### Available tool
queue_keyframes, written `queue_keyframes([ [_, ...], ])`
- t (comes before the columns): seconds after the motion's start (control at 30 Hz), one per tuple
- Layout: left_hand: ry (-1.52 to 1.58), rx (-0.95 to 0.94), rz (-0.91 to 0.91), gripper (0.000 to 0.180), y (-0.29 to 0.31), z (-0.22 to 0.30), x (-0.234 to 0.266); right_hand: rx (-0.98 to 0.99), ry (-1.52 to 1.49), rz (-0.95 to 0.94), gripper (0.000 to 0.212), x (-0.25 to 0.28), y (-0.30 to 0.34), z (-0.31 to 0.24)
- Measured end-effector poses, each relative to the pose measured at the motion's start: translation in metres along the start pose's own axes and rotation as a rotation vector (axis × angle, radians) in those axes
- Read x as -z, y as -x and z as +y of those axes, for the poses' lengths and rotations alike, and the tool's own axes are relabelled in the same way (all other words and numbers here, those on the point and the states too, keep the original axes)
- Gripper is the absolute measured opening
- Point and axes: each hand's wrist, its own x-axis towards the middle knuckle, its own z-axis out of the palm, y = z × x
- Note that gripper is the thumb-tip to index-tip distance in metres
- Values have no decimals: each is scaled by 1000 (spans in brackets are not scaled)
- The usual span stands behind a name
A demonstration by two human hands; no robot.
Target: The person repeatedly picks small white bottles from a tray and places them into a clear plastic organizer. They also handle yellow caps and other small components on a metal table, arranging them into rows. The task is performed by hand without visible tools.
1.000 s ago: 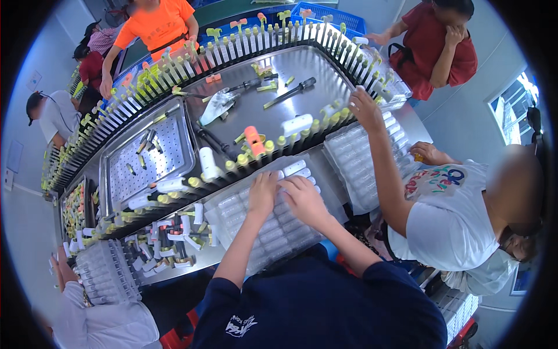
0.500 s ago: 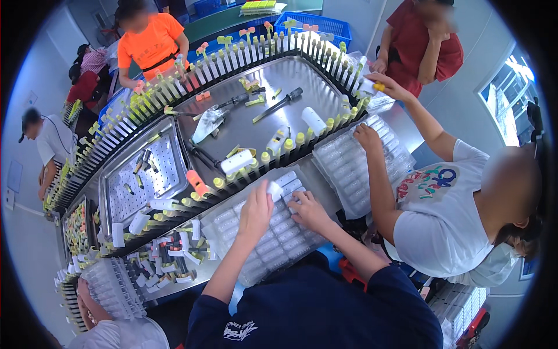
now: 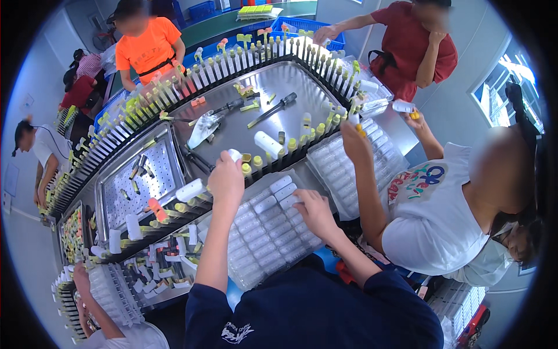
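My left hand [image 3: 226, 183] reaches over the near edge of the rack, fingers closed round a white plastic cap [image 3: 235, 155] whose top shows above them. Yellow-topped posts [image 3: 246, 168] stand in the rack right beside it. My right hand [image 3: 317, 214] is over the clear blister tray [image 3: 239, 273], its bent fingertips pinching the end of a white oblong case [image 3: 288, 201] at the tray's upper right. Rows of similar white cases [image 3: 265, 204] lie in the tray's pockets in front of me; my palm hides a few of them.
A metal tray [image 3: 244, 84] beyond the rack holds dark-handled tools [image 3: 273, 110]. Left of my tray lies a pile of white and dark parts [image 3: 157, 267]. On the right, a co-worker in a white shirt [image 3: 430, 215] works over another blister tray [image 3: 331, 180]. More people stand across the table.
My left hand has moved from above the blister tray up and left to the rack. My right hand stays at the tray, slightly lower. The right-hand co-worker has raised both hands, holding parts.
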Motion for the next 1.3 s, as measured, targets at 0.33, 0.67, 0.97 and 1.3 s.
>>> queue_keyframes([
  [0.33, -149, -52, 236, 39, 32, -77, 15, -159, -301, 408, 25, 20, -95, -21],
  [0.67, 233, -506, 54, 30, 142, -58, -73, 14, 385, 151, 36, -84, -201, -95],
  [0.97, 505, -185, 142, 36, 109, -33, -169, 521, -58, 267, 56, -62, -111, -113],
  [1.3, 685, 75, 258, 31, 79, -29, 1, 14, 53, 41, 33, -78, 3, 43],
])
